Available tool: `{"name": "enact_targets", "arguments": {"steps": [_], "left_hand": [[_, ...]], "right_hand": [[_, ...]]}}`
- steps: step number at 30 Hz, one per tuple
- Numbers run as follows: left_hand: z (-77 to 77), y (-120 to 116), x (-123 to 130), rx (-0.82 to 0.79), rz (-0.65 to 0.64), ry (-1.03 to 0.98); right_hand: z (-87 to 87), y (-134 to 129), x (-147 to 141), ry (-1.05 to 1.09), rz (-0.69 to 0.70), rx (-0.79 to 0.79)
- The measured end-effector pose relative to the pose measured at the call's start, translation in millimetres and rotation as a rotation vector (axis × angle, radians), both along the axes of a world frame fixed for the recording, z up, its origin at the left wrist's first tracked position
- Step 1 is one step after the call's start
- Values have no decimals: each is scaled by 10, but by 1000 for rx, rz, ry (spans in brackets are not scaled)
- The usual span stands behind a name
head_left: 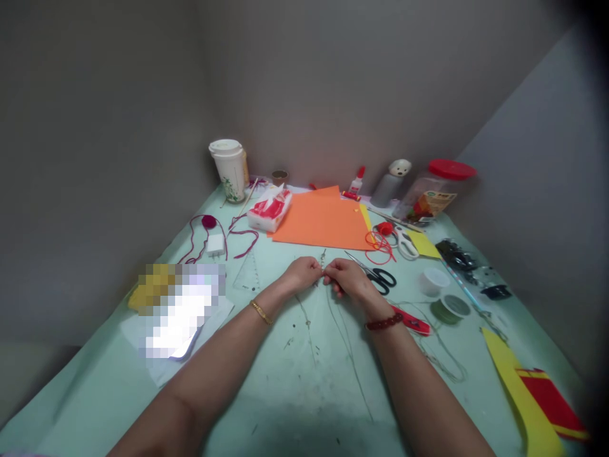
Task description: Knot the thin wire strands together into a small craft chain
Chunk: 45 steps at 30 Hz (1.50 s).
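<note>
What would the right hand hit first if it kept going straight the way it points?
The right hand would probably meet the thin strand at its fingertips, then the orange sheet; depth is unclear.

The left forearm [214, 368] and right forearm [409, 374] reach forward; the left hand [301, 274] and right hand [347, 280] nearly meet, fingers curled.
</note>
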<state>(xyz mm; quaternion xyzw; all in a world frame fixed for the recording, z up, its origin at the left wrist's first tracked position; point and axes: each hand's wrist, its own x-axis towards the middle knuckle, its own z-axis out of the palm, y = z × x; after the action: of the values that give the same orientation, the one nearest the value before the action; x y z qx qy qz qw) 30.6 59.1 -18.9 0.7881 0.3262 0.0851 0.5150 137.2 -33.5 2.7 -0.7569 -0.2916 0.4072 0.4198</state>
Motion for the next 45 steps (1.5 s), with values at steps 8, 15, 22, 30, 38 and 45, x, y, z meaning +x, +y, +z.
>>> {"name": "enact_targets", "arguments": {"steps": [8,15,22,30,38,45], "left_hand": [[33,-10,3,75,5,25],[30,-25,-6,111,11,32],[2,-24,12,110,14,32],[28,-26,21,120,68,48],[-14,1,48,85,55,47],[-24,-6,73,97,85,63]], "right_hand": [[32,-39,13,29,26,12],[86,-21,66,93,72,-37],[24,4,28,36,13,-45],[-85,-1,17,-145,-10,18],[-60,-19,38,-129,27,15],[-104,-3,34,-162,24,53]]}}
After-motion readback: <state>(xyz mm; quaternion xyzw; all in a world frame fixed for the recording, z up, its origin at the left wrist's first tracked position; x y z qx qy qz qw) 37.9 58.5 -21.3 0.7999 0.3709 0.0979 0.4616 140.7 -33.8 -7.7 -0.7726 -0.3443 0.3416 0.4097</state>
